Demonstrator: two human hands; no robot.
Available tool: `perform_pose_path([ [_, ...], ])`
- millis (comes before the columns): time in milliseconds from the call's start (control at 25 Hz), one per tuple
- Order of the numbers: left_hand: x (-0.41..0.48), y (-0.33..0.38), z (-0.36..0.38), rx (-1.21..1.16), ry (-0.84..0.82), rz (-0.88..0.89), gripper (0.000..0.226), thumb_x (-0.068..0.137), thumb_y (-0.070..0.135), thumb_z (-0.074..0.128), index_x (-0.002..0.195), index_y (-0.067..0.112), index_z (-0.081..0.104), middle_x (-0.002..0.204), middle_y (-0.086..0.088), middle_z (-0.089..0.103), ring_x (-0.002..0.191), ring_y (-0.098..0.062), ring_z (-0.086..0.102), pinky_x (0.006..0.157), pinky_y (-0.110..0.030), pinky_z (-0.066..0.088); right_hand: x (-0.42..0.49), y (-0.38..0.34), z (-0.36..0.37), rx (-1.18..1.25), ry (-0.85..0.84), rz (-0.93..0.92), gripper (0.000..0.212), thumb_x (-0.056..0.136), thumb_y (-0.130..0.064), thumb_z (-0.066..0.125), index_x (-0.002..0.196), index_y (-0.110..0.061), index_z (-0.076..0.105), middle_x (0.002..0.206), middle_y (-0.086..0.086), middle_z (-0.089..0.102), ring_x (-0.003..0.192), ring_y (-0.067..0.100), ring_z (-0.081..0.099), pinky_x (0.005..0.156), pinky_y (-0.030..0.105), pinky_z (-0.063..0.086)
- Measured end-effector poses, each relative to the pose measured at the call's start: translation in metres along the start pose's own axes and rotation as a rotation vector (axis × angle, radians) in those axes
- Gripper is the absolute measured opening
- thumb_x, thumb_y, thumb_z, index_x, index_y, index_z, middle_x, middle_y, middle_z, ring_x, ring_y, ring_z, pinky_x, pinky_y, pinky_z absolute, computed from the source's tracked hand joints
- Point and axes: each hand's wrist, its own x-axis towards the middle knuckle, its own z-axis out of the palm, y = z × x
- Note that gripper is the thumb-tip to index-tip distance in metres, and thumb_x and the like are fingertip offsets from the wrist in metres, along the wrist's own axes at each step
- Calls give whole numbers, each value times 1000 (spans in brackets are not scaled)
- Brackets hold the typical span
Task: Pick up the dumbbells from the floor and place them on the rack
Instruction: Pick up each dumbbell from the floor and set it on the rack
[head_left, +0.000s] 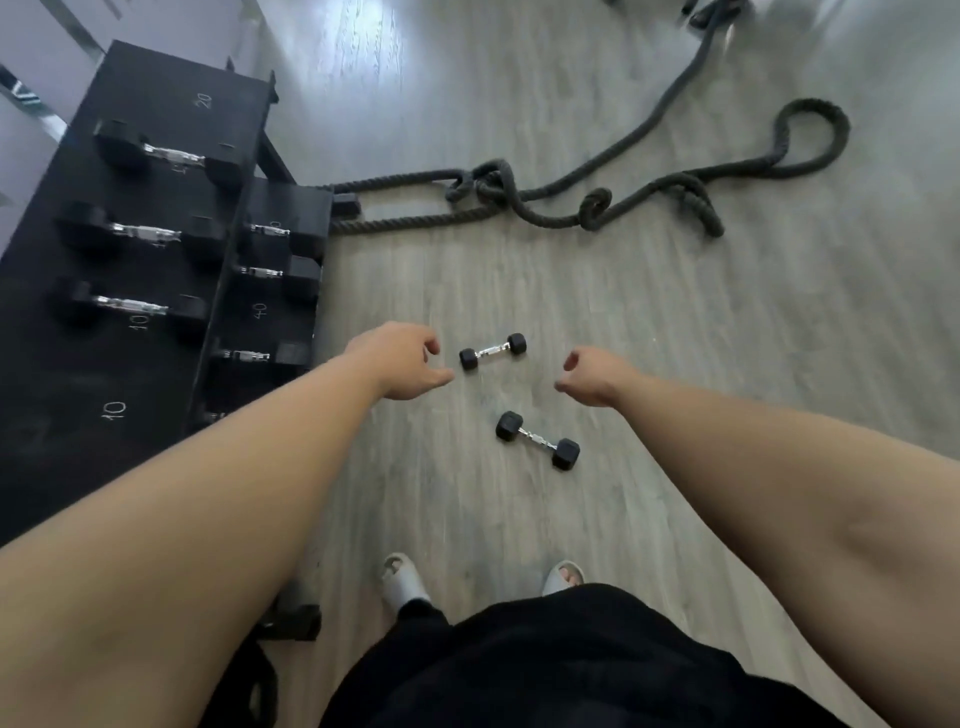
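Two small black hex dumbbells with chrome handles lie on the grey wood floor: the far dumbbell (492, 352) and the near dumbbell (537, 440). My left hand (405, 361) hovers just left of the far one, fingers loosely curled, holding nothing. My right hand (595, 375) hangs to the right, between and above both dumbbells, also empty with fingers apart. The black two-tier rack (104, 415) stands at the left, with several dumbbells on it and numbers such as 10, 20 and 40 painted on its shelves.
A thick dark battle rope (597, 200) lies coiled across the floor beyond the dumbbells, running to the rack's corner. My feet in pale slippers (405, 577) stand at the bottom centre. A wall runs behind the rack.
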Motion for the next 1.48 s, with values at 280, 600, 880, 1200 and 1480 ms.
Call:
perform_pose_path([
  [280, 64, 43, 0, 11, -75, 54, 58, 87, 63, 64, 134, 30, 59, 128, 10, 65, 120, -18, 60, 99, -42, 53, 29, 53, 0, 151, -26, 101, 48, 93, -30, 61, 138, -12, 58, 138, 9, 62, 126, 29, 59, 98, 34, 48],
  [600, 191, 29, 39, 71, -272, 131, 62, 87, 63, 62, 139, 29, 56, 132, 6, 64, 121, -20, 61, 101, -42, 52, 90, 91, 27, 217, -73, 359, 49, 94, -31, 61, 140, -14, 56, 138, 9, 64, 126, 30, 59, 103, 37, 49],
  [880, 333, 28, 148, 100, -382, 120, 61, 88, 62, 61, 138, 27, 56, 133, 4, 64, 121, -21, 61, 99, -43, 53, 218, 138, 96, 329, -121, 452, 59, 94, -34, 64, 148, -14, 49, 128, 14, 69, 113, 31, 66, 94, 36, 50],
  [1200, 505, -1, 365, 161, -486, 86, 76, 87, 61, 65, 149, 24, 43, 139, -3, 58, 123, -27, 60, 100, -48, 52, 413, 234, 268, 367, -241, 546, 59, 91, -31, 68, 144, -14, 48, 109, 8, 66, 94, 26, 59, 77, 32, 43],
  [1480, 622, -9, 529, 80, -461, 49, 85, 82, 62, 69, 152, 23, 40, 145, -7, 51, 129, -30, 55, 102, -47, 50, 531, 288, 419, 430, -248, 616, 87, 77, -52, 78, 150, -20, 43, 140, 16, 52, 103, 32, 60, 83, 36, 51],
])
